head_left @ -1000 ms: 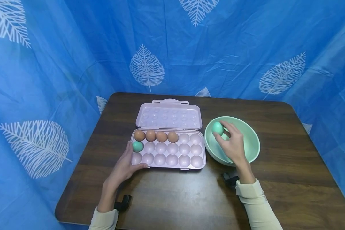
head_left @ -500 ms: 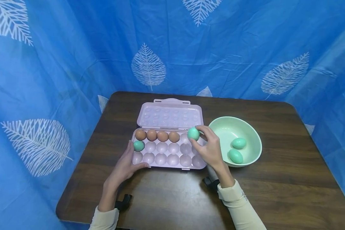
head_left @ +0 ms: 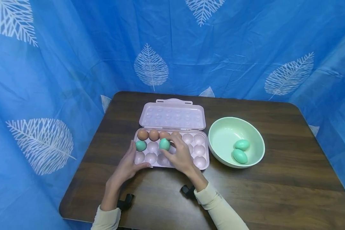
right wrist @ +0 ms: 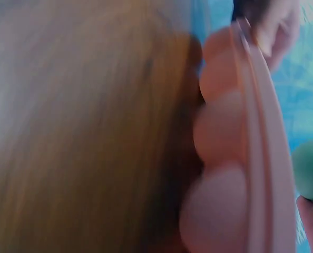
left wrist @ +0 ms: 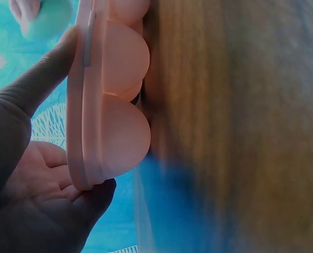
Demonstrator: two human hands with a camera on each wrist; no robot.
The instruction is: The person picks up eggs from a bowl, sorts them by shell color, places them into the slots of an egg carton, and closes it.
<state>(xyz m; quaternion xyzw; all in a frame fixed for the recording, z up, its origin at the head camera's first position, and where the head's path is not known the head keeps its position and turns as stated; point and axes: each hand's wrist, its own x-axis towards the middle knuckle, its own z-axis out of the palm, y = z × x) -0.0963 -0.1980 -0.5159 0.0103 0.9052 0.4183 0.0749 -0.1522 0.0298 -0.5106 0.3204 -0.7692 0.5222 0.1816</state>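
Observation:
A pale pink plastic egg carton (head_left: 199, 162) lies on the table with its lid (head_left: 172, 115) folded back. Brown eggs (head_left: 153, 135) fill the left part of its back row, and one green egg (head_left: 141, 146) sits at the left end of the middle row. My left hand (head_left: 129, 163) holds the carton's front left corner, thumb along the front rim and fingers against the left side. Between the thumb and fingertips of my right hand (head_left: 181, 156) is another green egg (head_left: 164, 144), over the middle row's third cup. The right wrist view also catches this held egg (right wrist: 310, 169).
To the carton's right stands a mint green bowl (head_left: 222, 131) with two green eggs (head_left: 240, 156) inside. Both rest on a dark wooden table (head_left: 284, 159). A blue curtain (head_left: 184, 51) with white leaf prints hangs behind and at the sides.
My right hand has carried the green egg leftward, from over the bowl to over the carton's middle row. The left hand stays at the carton's corner.

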